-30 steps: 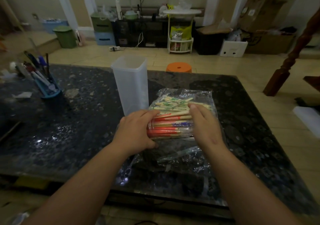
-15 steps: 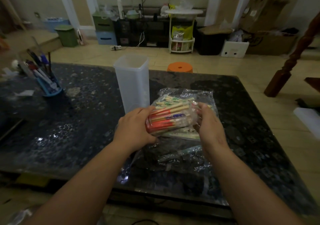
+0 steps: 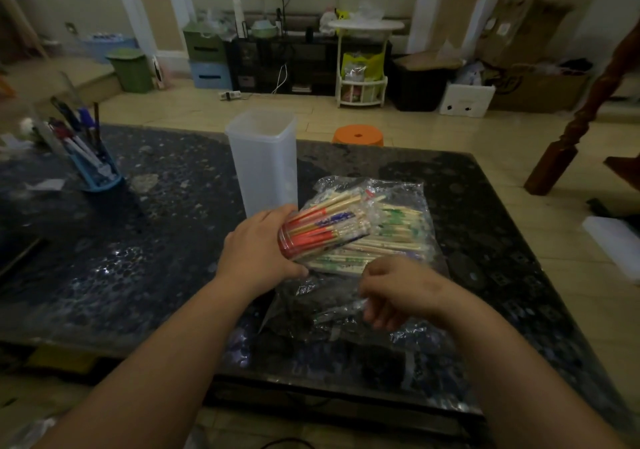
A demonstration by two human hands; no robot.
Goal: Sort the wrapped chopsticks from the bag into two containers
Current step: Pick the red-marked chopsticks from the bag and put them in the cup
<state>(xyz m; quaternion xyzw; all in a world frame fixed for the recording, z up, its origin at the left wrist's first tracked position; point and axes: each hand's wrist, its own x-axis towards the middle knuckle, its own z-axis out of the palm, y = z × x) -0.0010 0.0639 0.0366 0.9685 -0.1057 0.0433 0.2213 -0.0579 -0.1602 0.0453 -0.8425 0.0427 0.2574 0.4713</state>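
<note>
We see the left hand (image 3: 258, 251) clenched around the near end of a bundle of red-wrapped chopsticks (image 3: 323, 229), thumb below and fingers over the top. The bundle tilts, its far end pointing toward 2 o'clock. It sits over the clear plastic bag (image 3: 401, 190), which lies crumpled on the dark speckled table (image 3: 156, 241).

Inside the bag, at 3 o'clock from the bundle, we see green-wrapped chopsticks (image 3: 398, 229) lying flat. The right hand (image 3: 398, 293) is at 5 o'clock from the bundle, its fingers curled above the near, wrinkled part of the bag. We cannot tell whether it pinches the film or only touches it.

A tall translucent container (image 3: 263, 164) stands upright at 12 o'clock from the left hand, just beside the bag's far left corner. A blue pen holder (image 3: 98, 180) with pens stands well apart at 10 o'clock, near the table's left side.
</note>
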